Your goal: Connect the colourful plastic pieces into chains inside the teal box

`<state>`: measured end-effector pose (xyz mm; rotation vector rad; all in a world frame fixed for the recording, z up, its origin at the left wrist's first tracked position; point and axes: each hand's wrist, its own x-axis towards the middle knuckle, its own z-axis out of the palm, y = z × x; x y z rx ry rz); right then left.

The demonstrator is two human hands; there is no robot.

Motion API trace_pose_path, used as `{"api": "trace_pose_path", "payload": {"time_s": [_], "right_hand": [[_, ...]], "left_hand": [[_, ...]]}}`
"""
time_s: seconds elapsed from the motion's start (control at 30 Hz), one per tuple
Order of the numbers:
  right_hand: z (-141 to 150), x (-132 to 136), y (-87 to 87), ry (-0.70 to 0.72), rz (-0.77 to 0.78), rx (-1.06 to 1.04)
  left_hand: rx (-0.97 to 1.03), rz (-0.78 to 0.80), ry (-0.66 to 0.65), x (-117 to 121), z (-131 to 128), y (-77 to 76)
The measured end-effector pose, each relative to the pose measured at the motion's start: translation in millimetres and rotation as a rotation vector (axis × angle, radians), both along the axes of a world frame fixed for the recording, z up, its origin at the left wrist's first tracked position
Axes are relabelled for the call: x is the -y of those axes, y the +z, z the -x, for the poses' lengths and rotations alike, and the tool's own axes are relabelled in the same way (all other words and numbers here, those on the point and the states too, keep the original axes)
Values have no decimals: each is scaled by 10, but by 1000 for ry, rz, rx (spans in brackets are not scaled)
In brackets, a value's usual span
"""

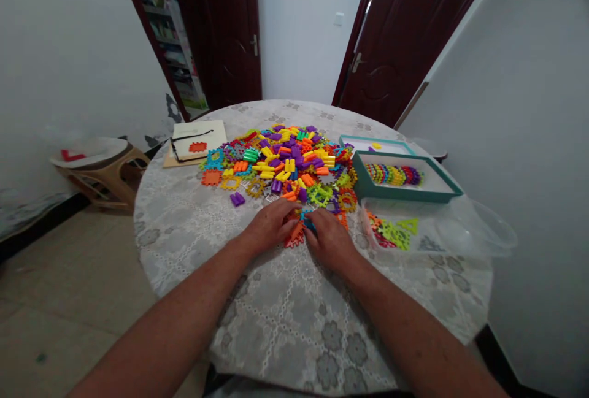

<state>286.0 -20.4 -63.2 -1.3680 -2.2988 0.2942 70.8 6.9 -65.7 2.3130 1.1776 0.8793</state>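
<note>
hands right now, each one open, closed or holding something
Left hand: fingers curled at the orange piece; grip can't be told.
Right hand: fingers curled at the blue piece; grip can't be told.

Bare bench (285,324) lies open between the forearms and left of the left hand (271,224). Beyond both hands the pile (294,156) blocks the way; right of the right hand (329,235), the clear tub (442,232) and box (405,192) do.
</note>
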Motion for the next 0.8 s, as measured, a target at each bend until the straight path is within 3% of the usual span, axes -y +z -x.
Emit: {"api": "trace_pose_path", "payload": {"time_s": [0.2, 0.47, 0.67, 0.8], "right_hand": [[-33, -15, 25, -20, -25, 37], [-130, -131, -90, -63, -135, -164], [-188, -188, -84, -195, -94, -274], [-160, -156, -44, -197, -62, -319]], "left_hand": [[51, 66, 48, -3, 11, 84], [-34, 80, 94, -54, 88, 98], [-89, 69, 93, -18, 82, 82], [-77, 85, 118, -37, 100, 59]]}}
